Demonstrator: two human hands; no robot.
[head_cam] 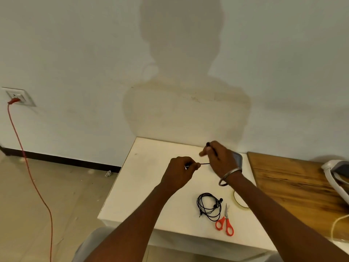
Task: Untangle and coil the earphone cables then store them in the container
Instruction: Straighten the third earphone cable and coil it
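My left hand (181, 172) pinches one end of a black earphone cable (204, 163) above the white table (143, 178). The cable runs taut to my right hand (220, 157), whose fingers hold it; a dark end sticks up above that hand's fingers. A second black earphone cable (208, 207) lies in a loose coil on the table nearer to me, untouched. Behind my right wrist a grey container (238, 157) peeks out, mostly hidden.
Orange-handled scissors (224, 223) lie right of the loose coil. A roll of clear tape (238, 202) sits under my right forearm. A wooden board (294, 178) adjoins the table on the right, with a white appliance (336, 171). A red cord (28, 167) hangs from a wall socket.
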